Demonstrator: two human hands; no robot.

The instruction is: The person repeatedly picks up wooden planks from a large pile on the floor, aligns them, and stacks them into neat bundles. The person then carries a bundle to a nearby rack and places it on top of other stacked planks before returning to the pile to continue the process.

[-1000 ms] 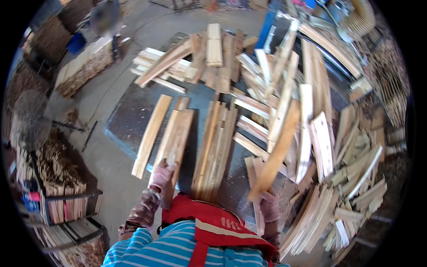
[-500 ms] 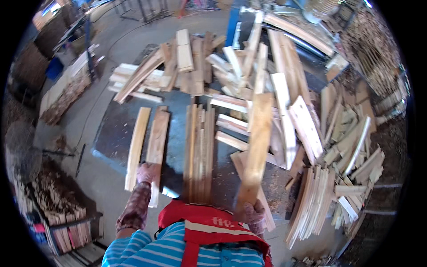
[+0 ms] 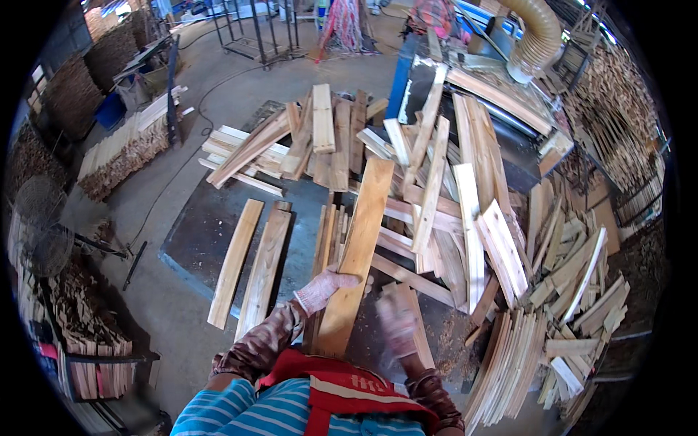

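My left hand (image 3: 325, 288), in a pale glove, is closed on the edge of a long orange-brown wooden board (image 3: 362, 231). That board slants up and away over a row of narrow strips (image 3: 323, 247) standing side by side on the dark table (image 3: 196, 229). To the right of it my right hand (image 3: 398, 323), also gloved, is smeared by motion, so its fingers cannot be made out. It hovers over or touches a lighter board (image 3: 418, 327) at the near edge. Two boards lie apart on the left, a pale one (image 3: 236, 261) and a browner one (image 3: 264, 269).
A jumbled heap of boards (image 3: 429, 196) covers the table's far and right parts. Stacked strips (image 3: 509, 356) and loose offcuts (image 3: 574, 269) lie to the right. Behind stand a machine with a ribbed hose (image 3: 542, 36) and a metal rack (image 3: 251, 33). A fan (image 3: 40, 211) is at left.
My left hand has left the browner board and moved right onto the orange-brown board. That board has swung left, and my right hand has come off its near end.
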